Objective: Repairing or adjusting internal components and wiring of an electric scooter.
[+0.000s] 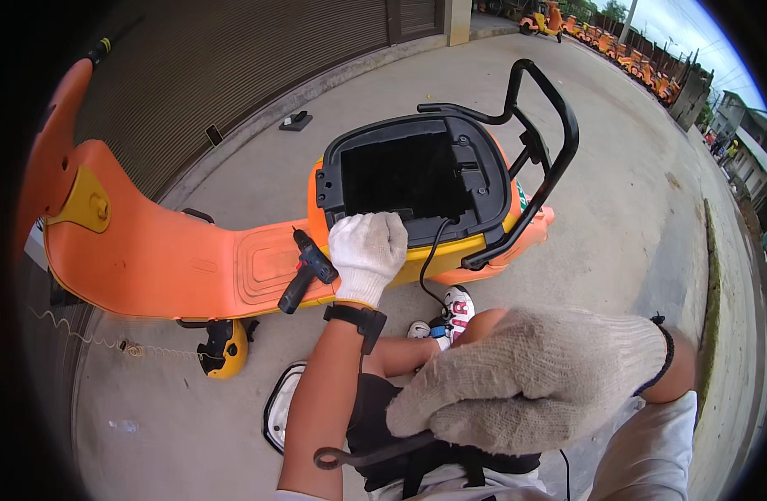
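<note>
An orange and yellow scooter point(183, 267) stands in front of me, its open black storage bay point(333, 159) facing up. Over the near edge of that bay, my left hand point(367, 250) in a white knit glove is closed in a fist; anything inside it is hidden. Close to the camera, my right hand point(542, 380), also gloved, grips a dark ring-ended wrench point(363, 457) that points left. A cordless drill point(315, 260) lies on the footboard beside my left hand. From the bay a black cable point(429, 259) hangs down the scooter's near side.
A black tubular rack point(567, 150) rises at the scooter's rear. On the ground lie a rounded yellow and black part point(226, 349) with a coiled cord, a white black-rimmed panel point(281, 405) and a small dark object point(296, 123). A shutter wall point(258, 58) runs behind; more scooters point(617, 54) line the road.
</note>
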`<state>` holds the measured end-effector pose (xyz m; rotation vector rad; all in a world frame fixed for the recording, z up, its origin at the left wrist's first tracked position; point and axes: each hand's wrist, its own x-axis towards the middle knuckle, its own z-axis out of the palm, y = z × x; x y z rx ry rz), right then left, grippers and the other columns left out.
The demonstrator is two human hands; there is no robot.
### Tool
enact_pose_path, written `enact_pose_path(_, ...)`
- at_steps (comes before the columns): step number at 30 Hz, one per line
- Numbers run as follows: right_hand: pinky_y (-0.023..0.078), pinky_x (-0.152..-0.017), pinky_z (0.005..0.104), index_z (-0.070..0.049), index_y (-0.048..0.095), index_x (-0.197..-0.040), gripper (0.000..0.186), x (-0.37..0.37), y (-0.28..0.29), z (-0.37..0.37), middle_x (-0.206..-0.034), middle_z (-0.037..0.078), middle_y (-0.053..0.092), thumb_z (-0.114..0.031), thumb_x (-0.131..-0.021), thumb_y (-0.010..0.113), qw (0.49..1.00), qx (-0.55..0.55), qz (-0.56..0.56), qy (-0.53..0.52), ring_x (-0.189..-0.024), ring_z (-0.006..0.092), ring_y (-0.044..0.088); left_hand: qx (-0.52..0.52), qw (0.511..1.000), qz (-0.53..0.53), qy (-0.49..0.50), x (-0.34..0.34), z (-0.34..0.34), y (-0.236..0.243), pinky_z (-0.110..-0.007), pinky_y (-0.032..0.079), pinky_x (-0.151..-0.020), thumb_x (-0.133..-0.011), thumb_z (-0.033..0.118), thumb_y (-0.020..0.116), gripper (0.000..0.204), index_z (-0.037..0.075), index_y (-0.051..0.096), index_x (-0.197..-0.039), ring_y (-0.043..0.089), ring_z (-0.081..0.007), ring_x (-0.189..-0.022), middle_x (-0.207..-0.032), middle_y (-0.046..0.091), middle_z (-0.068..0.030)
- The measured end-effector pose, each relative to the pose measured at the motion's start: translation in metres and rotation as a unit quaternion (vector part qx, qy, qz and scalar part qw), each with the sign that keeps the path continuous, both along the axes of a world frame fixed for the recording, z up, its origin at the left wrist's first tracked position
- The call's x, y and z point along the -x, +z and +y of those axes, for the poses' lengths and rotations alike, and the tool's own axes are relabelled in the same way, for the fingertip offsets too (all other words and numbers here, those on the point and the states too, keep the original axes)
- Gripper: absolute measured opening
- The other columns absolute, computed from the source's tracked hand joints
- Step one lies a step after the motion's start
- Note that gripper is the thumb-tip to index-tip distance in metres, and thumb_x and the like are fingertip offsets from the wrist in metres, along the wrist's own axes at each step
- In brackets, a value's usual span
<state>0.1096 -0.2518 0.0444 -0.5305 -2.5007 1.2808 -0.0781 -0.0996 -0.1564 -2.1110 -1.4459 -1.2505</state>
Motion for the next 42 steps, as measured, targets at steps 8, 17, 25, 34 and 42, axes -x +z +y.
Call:
enact_pose_path(8,0.046,-0.060,0.0211,0.001,0.051,-0.143,0.037,-0.003,-0.081,0.041,-0.088,0.001,0.064,-0.013,-0.109,0.047,0.920,0.176,0.064,-0.344,-0.067,0.0043,0.052,0.051,0.996,-0.050,-0.049,0.000,-0.023,0.004,-0.046,0.053,-0.085,-0.086,0.015,0.068,0.012,0.005,0.073,-0.084,0.067,-0.0345,-0.083,-0.082,0.071,-0.0128)
enact_pose_path(17,0.048,-0.053,0.0208,0.001,0.059,-0.123,0.024,0.010,-0.131,0.031,-0.089,0.002,0.070,-0.018,-0.109,0.051,0.877,0.264,0.129,-0.381,-0.058,0.0039,0.055,0.333,0.617,-0.630,-0.334,-0.012,-0.132,0.018,-0.036,0.050,-0.103,-0.110,0.031,0.050,0.040,-0.003,0.067,-0.125,0.066,-0.0217,-0.118,-0.125,0.071,-0.0140)
enact_pose_path(25,0.057,-0.079,0.0369,-0.007,0.073,-0.114,0.026,0.006,-0.135,0.026,-0.096,0.014,0.073,-0.025,-0.095,0.070,0.944,0.021,-0.055,-0.325,-0.089,0.0277,0.073,0.371,0.698,-0.536,-0.296,0.001,-0.130,0.024,-0.030,0.056,-0.091,-0.110,0.039,0.051,0.052,-0.007,0.063,-0.130,0.070,-0.0168,-0.103,-0.117,0.073,-0.0147)
enact_pose_path(34,0.051,-0.096,0.0470,-0.007,0.068,-0.108,0.032,-0.075,-0.152,0.101,-0.117,0.011,0.067,-0.017,-0.079,0.077,0.762,-0.519,0.044,-0.384,-0.108,0.0331,0.065,0.519,0.733,-0.366,-0.242,0.007,-0.100,0.083,-0.025,0.047,-0.053,-0.109,0.044,0.049,0.051,-0.002,0.065,-0.123,0.059,-0.0109,-0.055,-0.069,0.066,-0.0058)
enact_pose_path(42,0.050,-0.102,0.0507,-0.002,0.066,-0.111,0.046,-0.091,-0.181,0.120,-0.116,0.016,0.065,-0.012,-0.067,0.068,0.749,-0.539,0.112,-0.369,-0.112,0.0362,0.064,0.496,0.799,-0.292,-0.173,-0.039,-0.042,0.124,-0.026,0.036,-0.043,-0.107,0.030,0.049,0.035,-0.001,0.062,-0.108,0.047,-0.0087,-0.044,-0.063,0.059,-0.0042)
